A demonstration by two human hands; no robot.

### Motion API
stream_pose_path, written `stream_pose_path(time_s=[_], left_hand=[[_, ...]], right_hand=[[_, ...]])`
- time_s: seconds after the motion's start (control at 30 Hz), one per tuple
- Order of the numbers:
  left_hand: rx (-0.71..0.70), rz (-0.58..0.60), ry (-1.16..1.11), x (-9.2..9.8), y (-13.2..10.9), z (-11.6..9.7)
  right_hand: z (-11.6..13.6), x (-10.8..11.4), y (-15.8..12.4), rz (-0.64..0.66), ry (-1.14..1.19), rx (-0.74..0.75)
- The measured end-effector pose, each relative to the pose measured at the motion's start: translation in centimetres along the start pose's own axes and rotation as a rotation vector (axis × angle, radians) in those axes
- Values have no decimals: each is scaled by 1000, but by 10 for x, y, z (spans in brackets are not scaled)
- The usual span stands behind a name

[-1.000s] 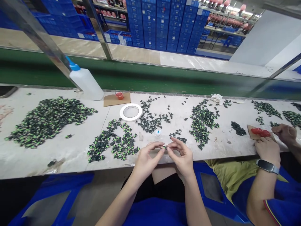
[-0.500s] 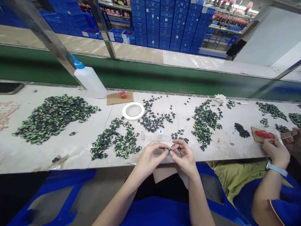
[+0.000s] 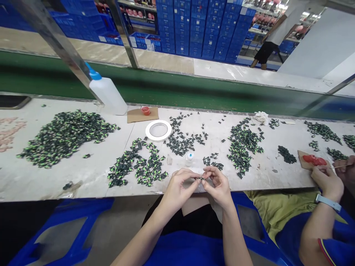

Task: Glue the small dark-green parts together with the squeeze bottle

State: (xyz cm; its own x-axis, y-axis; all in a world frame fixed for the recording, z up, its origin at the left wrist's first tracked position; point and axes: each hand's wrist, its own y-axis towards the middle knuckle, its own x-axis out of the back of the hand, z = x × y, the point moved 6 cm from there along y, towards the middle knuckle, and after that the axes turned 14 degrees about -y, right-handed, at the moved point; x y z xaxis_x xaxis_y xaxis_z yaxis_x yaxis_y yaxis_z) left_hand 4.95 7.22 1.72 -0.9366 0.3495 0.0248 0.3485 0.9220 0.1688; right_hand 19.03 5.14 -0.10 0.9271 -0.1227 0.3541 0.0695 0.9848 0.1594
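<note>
Between the fingertips of my left hand [image 3: 181,184] and my right hand [image 3: 217,184] is a small dark green part [image 3: 200,178], pinched from both sides just over the table's front edge. Its exact shape is mostly covered by my fingers. Beyond my hands stands a small white bottle with a blue tip [image 3: 190,158]. Loose slim dark pieces [image 3: 213,161] lie just past my right hand. To the left of my left hand is a pile of black and bright green parts [image 3: 149,168].
A roll of white tape [image 3: 158,130], a red cup [image 3: 145,110] on cardboard and a tall white squeeze bottle [image 3: 108,94] stand further back. A large heap of parts [image 3: 68,136] lies left. At right, a co-worker's hand [image 3: 327,181] is near red material [image 3: 314,159] on cardboard.
My hands stay together on the small part, with only slight finger movement. In the background, a walking person has come further into view from behind the white pillar.
</note>
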Motion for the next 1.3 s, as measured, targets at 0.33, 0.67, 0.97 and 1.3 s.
stream_pose_path(time_s=[0.33, 0.67, 0.97, 1.3], left_hand=[[-73, -317, 525, 72, 4, 12], [-125, -457, 883, 90, 17, 21], [-92, -336, 850, 82, 24, 30], [-22, -161, 742, 52, 21, 29]], right_hand=[[-40, 121, 6, -697, -442, -107], [-4, 2, 29, -288, -700, 170], [-4, -35, 41, -173, -704, 190], [-6, -50, 44, -10, -593, 198]])
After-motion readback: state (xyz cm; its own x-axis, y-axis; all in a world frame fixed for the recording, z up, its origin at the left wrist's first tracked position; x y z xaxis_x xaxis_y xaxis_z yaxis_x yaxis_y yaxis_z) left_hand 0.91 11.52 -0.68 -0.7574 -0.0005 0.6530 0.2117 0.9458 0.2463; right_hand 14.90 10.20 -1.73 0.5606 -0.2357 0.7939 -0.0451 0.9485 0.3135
